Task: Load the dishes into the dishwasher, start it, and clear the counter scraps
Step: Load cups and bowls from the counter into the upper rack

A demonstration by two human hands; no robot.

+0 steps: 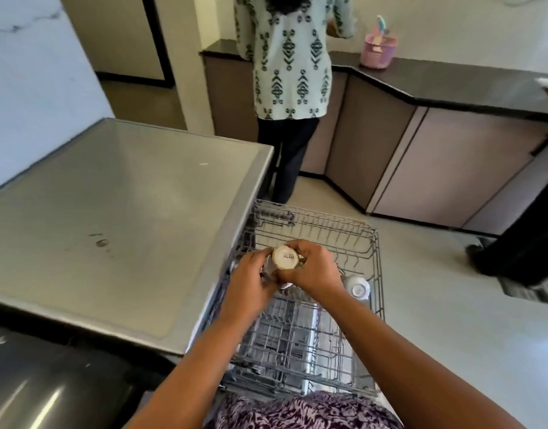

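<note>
The dishwasher [111, 212] takes up the left of the view, its flat grey top bearing a few dark smudges near the middle. Pale floor [421, 305] fills the right side. A dark table [436, 85] with grey cabinet fronts below it runs along the far wall and turns a corner. A second person [285, 57] in a patterned tunic and dark trousers stands at that table, back to the camera. The dark-clad leg [520, 243] of another person shows at the right edge. The wire rack [374, 274] is drawn fully out of the dishwasher towards the wearer, and more grey wirework is visible through it lower down. A pink basket [378, 52] stands on the far table, holding utensils that are too small to identify. A white bowl [357, 287] sits upside down in the rack by its right wall. The cup [285, 257] is held above the middle of the rack, base turned up to the camera, with the word SISTA legible on it. The left hand [251, 280] has its fingers curled round the cup's left side. The right hand [313, 267] grips the cup from the right, fingers wrapped over the far side. Whether the cup touches the rack cannot be told.
</note>
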